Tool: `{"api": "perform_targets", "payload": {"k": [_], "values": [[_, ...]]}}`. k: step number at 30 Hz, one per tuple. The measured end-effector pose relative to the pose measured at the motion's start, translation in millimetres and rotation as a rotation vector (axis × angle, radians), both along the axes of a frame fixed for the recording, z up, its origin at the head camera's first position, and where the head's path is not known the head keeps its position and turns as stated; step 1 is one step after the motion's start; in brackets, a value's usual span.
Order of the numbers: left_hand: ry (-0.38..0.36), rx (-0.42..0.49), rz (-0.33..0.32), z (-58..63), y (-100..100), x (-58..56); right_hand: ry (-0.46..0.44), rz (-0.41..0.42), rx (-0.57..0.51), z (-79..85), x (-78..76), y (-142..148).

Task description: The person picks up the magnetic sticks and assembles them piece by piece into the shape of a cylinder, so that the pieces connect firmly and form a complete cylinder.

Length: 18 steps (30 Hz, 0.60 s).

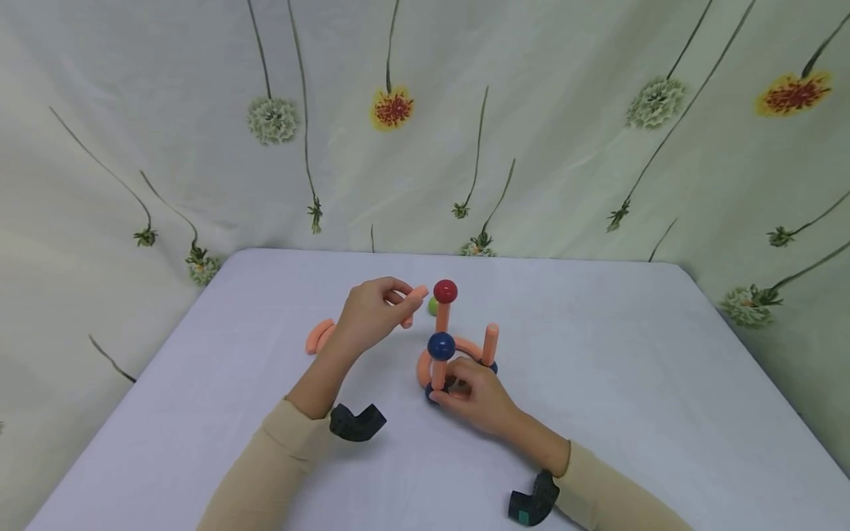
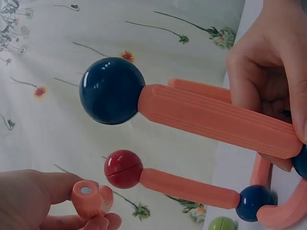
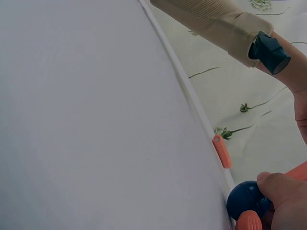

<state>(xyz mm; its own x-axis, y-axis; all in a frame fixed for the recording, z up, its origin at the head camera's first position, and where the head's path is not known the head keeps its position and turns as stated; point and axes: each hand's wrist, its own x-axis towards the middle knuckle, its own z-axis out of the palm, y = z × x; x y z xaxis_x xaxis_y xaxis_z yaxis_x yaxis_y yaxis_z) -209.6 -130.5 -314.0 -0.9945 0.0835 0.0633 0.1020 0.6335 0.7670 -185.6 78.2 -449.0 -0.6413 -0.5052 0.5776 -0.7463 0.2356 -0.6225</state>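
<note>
My left hand [image 1: 377, 310] pinches a peach magnetic rod [image 2: 85, 196] by its side, clear of the table; its full shape is partly behind the fingers. Low on the front of a rod-and-ball build, my right hand [image 1: 479, 394] grips at a dark blue ball [image 3: 245, 200] and the foot of an upright rod [image 2: 216, 120]. Another blue ball [image 1: 441, 346] tops that rod. Farther back, a red ball [image 1: 445, 291] caps a second upright rod [image 1: 443, 317]. A third upright rod [image 1: 490, 343] has a bare top. Curved rods [image 1: 423, 367] join the base.
Two curved peach rods [image 1: 319, 337] lie on the white table left of the build. Behind the build sits a green ball [image 1: 433, 306]. A flower-print cloth [image 1: 544, 133] hangs beyond the table's far edge. Both wrists carry black devices [image 1: 357, 422].
</note>
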Motion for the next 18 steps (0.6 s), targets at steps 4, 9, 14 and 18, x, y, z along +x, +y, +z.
{"api": "perform_targets", "payload": {"k": [4, 9, 14, 18], "values": [[0.009, -0.018, 0.012, 2.9, 3.6, 0.3, -0.017, -0.002, 0.004, -0.4, 0.7, -0.5], [0.025, -0.036, 0.012, 5.3, 6.3, 1.0, -0.012, 0.006, -0.013, -1.4, 1.0, -0.6], [0.037, -0.048, 0.009, 6.5, 8.2, 1.2, -0.011, 0.007, -0.015, -1.2, 0.4, -0.4], [0.035, -0.05, 0.01, 5.8, 9.9, 0.8, -0.021, 0.003, -0.006, -1.1, 0.4, 0.2]]}}
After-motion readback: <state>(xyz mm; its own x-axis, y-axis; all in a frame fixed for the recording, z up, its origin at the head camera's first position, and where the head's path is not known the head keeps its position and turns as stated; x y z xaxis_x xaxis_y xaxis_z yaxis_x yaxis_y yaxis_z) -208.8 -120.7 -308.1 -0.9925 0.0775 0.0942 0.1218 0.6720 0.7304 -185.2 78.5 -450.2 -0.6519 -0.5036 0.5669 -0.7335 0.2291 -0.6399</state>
